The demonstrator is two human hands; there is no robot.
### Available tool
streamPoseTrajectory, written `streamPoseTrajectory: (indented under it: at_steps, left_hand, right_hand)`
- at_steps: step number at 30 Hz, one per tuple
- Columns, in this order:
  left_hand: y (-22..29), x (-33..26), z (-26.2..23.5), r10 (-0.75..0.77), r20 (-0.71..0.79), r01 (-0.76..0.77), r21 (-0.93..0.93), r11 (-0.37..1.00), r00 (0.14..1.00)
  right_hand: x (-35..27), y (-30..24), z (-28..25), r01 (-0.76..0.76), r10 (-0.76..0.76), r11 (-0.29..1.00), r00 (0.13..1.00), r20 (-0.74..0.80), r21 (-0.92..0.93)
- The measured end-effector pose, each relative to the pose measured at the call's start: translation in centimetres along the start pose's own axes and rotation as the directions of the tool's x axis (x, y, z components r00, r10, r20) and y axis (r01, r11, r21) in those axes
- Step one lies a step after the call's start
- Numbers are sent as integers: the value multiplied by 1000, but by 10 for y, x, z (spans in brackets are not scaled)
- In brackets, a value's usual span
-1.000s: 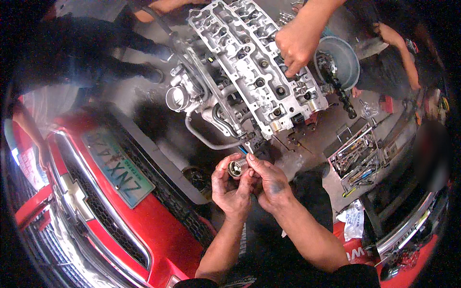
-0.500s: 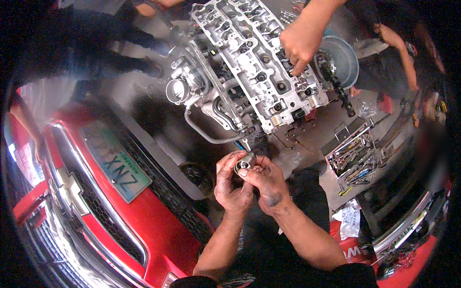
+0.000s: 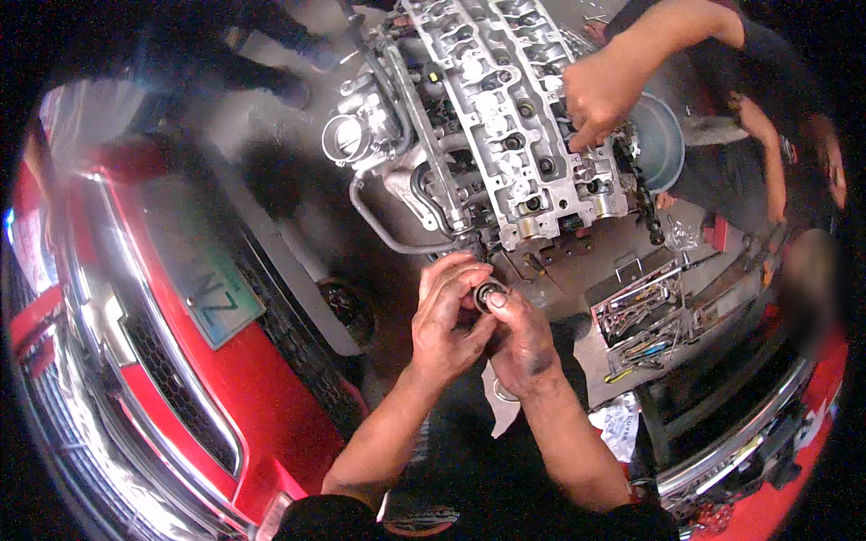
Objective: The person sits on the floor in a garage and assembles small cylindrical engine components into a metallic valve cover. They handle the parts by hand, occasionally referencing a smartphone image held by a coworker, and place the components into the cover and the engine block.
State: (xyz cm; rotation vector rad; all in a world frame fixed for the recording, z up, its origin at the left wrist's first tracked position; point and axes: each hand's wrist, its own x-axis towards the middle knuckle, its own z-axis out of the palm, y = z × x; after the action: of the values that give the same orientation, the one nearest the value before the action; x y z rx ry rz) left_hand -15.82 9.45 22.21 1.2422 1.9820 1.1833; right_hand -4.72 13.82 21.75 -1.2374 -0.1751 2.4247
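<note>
Just below the engine's near end, my two hands meet around a small round metal part, whose dark ringed end faces up. My right hand pinches it, thumb on the rim. Curled fingers of my left hand close against its left side, covering most of its body. Ahead lies the bare cylinder head, with rows of round bores. A co-worker's hand reaches down onto its right side, fingers touching the metal.
To the left stands a red car front with a licence plate. At right are an open toolbox full of tools, a grey-blue basin and a dark camshaft. A coolant hose curves beside the engine. Other people crouch at the upper right.
The view has shifted, so the engine sits further right. The metal part has tilted in my fingers, showing less of its side. My left fingers have lifted and wrapped further over it.
</note>
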Motion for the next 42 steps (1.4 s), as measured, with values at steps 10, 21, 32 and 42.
streamPoseTrajectory:
  at_steps: [10, 21, 32, 42]
  left_hand:
    - [-1, 15, 10, 2, 82, 5, -84, 996, 997]
    - [-14, 19, 19, 54, 42, -48, -118, 992, 998]
    - [-10, 31, 33, -50, 82, 68, -239, 969, 995]
    - [-7, 34, 44, -70, 129, 100, -242, 965, 989]
  right_hand:
    - [2, -26, 0, -106, 99, 988, 993, 66, 111]
    - [5, -34, 2, -75, 73, 992, 997, 24, 104]
    - [9, -49, -8, -46, 48, 998, 998, -27, 51]
    - [8, -56, -12, -24, 27, 998, 997, -71, 53]
